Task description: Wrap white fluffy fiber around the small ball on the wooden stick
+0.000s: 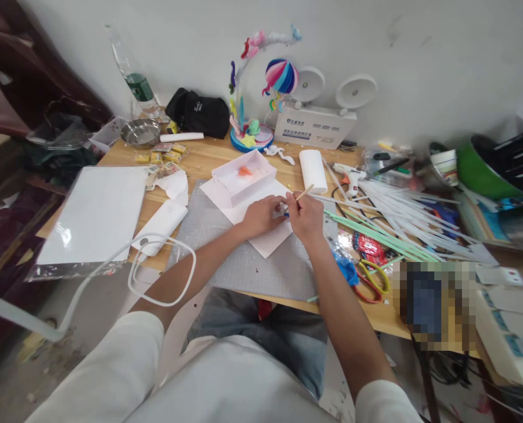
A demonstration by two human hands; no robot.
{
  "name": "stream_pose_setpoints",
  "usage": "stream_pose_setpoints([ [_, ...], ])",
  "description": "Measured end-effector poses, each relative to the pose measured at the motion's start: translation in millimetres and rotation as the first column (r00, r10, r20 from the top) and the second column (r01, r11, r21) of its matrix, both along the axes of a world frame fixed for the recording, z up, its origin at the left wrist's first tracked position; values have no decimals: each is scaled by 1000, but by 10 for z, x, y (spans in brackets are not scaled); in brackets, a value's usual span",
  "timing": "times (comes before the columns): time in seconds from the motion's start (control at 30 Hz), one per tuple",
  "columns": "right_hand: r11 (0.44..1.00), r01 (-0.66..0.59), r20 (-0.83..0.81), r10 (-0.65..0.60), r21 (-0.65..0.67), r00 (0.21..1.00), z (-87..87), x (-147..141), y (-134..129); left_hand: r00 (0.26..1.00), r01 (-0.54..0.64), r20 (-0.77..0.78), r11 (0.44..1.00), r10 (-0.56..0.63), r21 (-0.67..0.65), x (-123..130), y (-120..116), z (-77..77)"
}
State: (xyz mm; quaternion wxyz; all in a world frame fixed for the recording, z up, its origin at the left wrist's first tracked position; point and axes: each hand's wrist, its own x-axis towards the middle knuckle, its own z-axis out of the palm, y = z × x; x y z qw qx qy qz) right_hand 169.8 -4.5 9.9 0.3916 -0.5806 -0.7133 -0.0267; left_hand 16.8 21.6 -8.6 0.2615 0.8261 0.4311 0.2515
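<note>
A thin wooden stick point(306, 191) slants up out of my right hand point(305, 216), whose fingers are closed around it. Right beside it, my left hand point(265, 216) is curled with its fingers together. A small blue bit shows between the two hands, too hidden to name. Both hands are over a white sheet of paper point(265, 248) on the grey mat point(230, 264). Just beyond them stands a shallow white box point(252, 187) with a small orange piece point(244, 171) inside.
White paper roll point(313, 170), glue gun point(352, 176), white sticks point(402, 205), green sticks point(376, 234) and scissors point(374, 282) lie to the right. A balloon ornament point(281, 76) and an emergency light point(315, 126) stand behind. Leftward are a looped white cable point(194, 270) and bagged white sheets point(96, 214).
</note>
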Motion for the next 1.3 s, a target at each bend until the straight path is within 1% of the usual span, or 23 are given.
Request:
stream_pose_setpoints([
  [0.1, 998, 56, -52, -55, 16, 997, -1, 36, -56, 995, -36, -90, 999, 37, 9, 38, -23, 19],
  [0.2, 982, 183, -133, -175, 49, 975, 22, 89, -132, 991, -38, -130, 999, 42, 33, 60, -32, 32],
  [0.3, 950, 305, -280, -275, 69, 920, 57, 150, -177, 990, -44, -134, 999, 48, 31, 60, -18, 33],
  [0.4, 927, 372, -393, -324, 50, 860, 58, 200, -179, 993, -45, -110, 999, 44, -8, 49, 15, 18],
  [0.47, 928, 371, -419, -328, 22, 847, 36, 213, -173, 996, -48, -79, 998, 44, -44, 43, 26, 8],
  [0.57, 946, 322, -419, -303, -27, 856, -8, 197, -170, 999, -34, -37, 996, 31, -79, 27, -2, 37],
  [0.63, 954, 293, -419, -289, -56, 860, -30, 175, -176, 1000, -11, -26, 998, 10, -60, -13, -26, 113],
  [0.7, 957, 279, -429, -284, -77, 858, -41, 157, -184, 999, 0, -32, 1000, 0, -7, -104, -1, 243],
  [0.73, 959, 271, -434, -280, -84, 856, -42, 153, -188, 999, -7, -46, 1000, 8, 24, -174, 45, 324],
  [0.8, 960, 269, -439, -277, -82, 855, -39, 151, -192, 994, -47, -93, 996, 54, 79, -359, 210, 502],
  [0.9, 959, 273, -432, -277, -73, 858, -40, 157, -191, 952, -218, -187, 965, 243, 147, -658, 573, 736],
  [0.93, 960, 269, -432, -275, -76, 859, -44, 159, -190, 932, -263, -214, 951, 294, 162, -733, 695, 790],
  [0.97, 962, 263, -436, -271, -80, 858, -49, 160, -188, 917, -281, -240, 943, 318, 176, -785, 807, 828],
  [1.03, 964, 250, -438, -262, -87, 860, -57, 158, -187, 907, -238, -308, 953, 287, 186, -808, 980, 861],
  [1.1, 966, 246, -429, -257, -83, 866, -58, 154, -189, 889, -172, -395, 968, 233, 182, -738, 1084, 852],
  [1.23, 967, 245, -413, -249, -65, 876, -41, 141, -201, 795, -92, -578, 978, 185, 186, -490, 1161, 776],
  [1.3, 969, 236, -416, -242, -67, 876, -33, 138, -208, 762, -63, -625, 979, 171, 192, -394, 1178, 730],
])
